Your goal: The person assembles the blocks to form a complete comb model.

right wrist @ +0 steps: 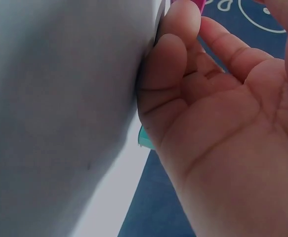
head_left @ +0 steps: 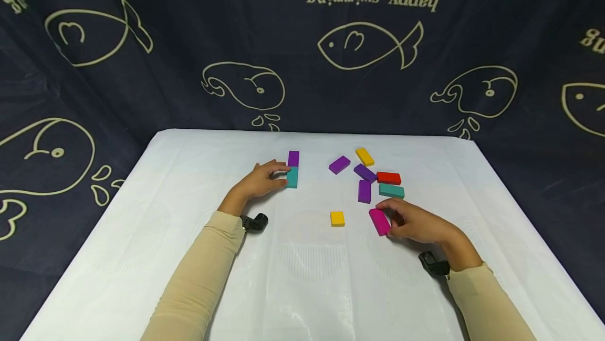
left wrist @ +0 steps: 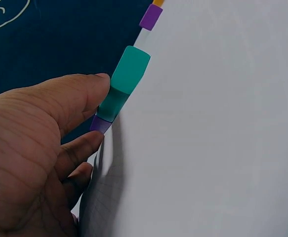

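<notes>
In the head view my left hand (head_left: 262,179) holds a teal block (head_left: 292,178) between thumb and forefinger at its left side. A purple block (head_left: 293,158) stands end to end with it on the far side. The left wrist view shows the thumb touching the teal block (left wrist: 129,71), with part of the purple block (left wrist: 100,124) beyond. My right hand (head_left: 418,221) pinches a magenta block (head_left: 379,221), thumb at the near end and fingers at the far end. In the right wrist view the fingers hide most of that magenta block (right wrist: 201,4).
Right of centre lie a red block (head_left: 389,178), another teal block (head_left: 391,190), several purple blocks (head_left: 364,192) and a yellow block (head_left: 365,156). A smaller yellow block (head_left: 337,219) lies between the hands. Everything sits on a white-covered table (head_left: 302,288) before a dark printed cloth (head_left: 302,99).
</notes>
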`<state>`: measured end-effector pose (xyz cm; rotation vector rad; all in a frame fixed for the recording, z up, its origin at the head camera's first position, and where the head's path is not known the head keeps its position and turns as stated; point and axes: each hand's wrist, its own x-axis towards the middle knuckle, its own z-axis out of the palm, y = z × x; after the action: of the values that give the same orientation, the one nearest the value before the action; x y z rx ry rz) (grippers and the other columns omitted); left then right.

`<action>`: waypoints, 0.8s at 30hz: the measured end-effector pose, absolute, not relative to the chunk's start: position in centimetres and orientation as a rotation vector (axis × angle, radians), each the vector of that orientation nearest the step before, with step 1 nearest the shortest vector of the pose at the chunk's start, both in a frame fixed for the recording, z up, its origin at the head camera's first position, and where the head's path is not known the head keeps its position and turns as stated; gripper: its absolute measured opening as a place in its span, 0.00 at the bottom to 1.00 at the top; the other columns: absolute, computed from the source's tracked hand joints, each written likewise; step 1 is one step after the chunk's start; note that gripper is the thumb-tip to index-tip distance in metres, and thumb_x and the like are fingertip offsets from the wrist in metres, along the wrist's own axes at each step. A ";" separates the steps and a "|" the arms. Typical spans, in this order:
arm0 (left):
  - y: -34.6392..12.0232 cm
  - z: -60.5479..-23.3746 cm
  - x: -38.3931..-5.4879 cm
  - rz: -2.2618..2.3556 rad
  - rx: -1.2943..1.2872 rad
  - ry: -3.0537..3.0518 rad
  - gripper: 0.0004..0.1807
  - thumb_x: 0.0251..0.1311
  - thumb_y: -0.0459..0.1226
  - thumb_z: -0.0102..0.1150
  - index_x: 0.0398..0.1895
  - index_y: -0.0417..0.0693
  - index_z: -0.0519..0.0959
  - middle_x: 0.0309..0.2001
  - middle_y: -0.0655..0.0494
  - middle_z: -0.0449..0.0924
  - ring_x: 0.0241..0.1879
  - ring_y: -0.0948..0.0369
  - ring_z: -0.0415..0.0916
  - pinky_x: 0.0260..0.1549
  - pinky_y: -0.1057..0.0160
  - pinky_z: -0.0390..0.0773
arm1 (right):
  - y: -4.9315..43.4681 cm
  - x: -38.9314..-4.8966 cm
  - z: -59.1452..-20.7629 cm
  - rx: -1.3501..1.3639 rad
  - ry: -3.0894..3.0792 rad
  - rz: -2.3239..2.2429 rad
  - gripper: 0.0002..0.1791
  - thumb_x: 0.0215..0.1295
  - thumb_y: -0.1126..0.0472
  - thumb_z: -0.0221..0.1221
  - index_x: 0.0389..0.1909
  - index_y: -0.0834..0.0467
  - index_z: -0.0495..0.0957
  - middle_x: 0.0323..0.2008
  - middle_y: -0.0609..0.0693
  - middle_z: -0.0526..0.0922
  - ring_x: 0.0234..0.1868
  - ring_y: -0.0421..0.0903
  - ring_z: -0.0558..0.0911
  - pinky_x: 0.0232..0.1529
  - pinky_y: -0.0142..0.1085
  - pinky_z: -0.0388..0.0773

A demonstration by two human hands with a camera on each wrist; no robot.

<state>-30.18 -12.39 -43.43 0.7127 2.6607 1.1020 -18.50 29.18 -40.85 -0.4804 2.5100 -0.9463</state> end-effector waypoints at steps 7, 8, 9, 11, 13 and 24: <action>-12.3 -43.5 -30.2 1.107 0.703 2.662 0.25 0.66 0.42 0.61 0.65 0.46 0.76 0.70 0.46 0.67 0.76 0.50 0.48 0.73 0.44 0.29 | 29.1 -18.5 -41.0 -0.482 2.513 -0.952 0.33 0.58 0.64 0.69 0.65 0.58 0.68 0.42 0.54 0.71 0.49 0.53 0.70 0.40 0.37 0.79; -12.3 -43.5 -30.2 1.107 0.703 2.662 0.25 0.66 0.42 0.61 0.65 0.46 0.76 0.70 0.46 0.67 0.76 0.50 0.48 0.73 0.44 0.29 | 29.1 -18.5 -41.0 -0.483 2.513 -0.955 0.33 0.58 0.64 0.69 0.64 0.58 0.68 0.42 0.54 0.71 0.49 0.53 0.70 0.39 0.37 0.80; -12.4 -43.5 -30.2 1.106 0.702 2.661 0.25 0.66 0.42 0.61 0.65 0.46 0.76 0.70 0.46 0.67 0.76 0.50 0.47 0.73 0.44 0.29 | 29.1 -18.5 -41.0 -0.489 2.518 -0.955 0.33 0.58 0.64 0.69 0.64 0.58 0.68 0.43 0.54 0.71 0.48 0.53 0.70 0.39 0.37 0.80; -12.3 -43.5 -30.2 1.104 0.700 2.658 0.25 0.66 0.42 0.61 0.65 0.46 0.76 0.70 0.46 0.67 0.76 0.50 0.47 0.73 0.44 0.29 | 29.1 -18.4 -41.0 -0.502 2.527 -0.958 0.31 0.59 0.65 0.69 0.63 0.58 0.69 0.42 0.54 0.71 0.47 0.53 0.71 0.38 0.36 0.79; -12.3 -43.5 -30.2 1.099 0.700 2.660 0.25 0.66 0.42 0.61 0.65 0.46 0.76 0.71 0.46 0.66 0.76 0.50 0.47 0.73 0.44 0.29 | 29.2 -18.4 -41.0 -0.521 2.533 -0.959 0.30 0.59 0.65 0.68 0.63 0.58 0.69 0.40 0.54 0.72 0.45 0.52 0.72 0.37 0.35 0.79; -12.2 -43.4 -30.2 1.085 0.691 2.665 0.25 0.66 0.43 0.60 0.66 0.47 0.75 0.72 0.46 0.65 0.76 0.49 0.46 0.73 0.44 0.29 | 28.7 -19.4 -40.3 -0.553 2.538 -1.036 0.28 0.61 0.65 0.67 0.61 0.58 0.69 0.30 0.51 0.74 0.34 0.49 0.75 0.31 0.34 0.76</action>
<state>-30.20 -12.25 -43.37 0.6913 2.6646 1.0851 -19.42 28.65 -40.33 -0.5533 2.5382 -1.0365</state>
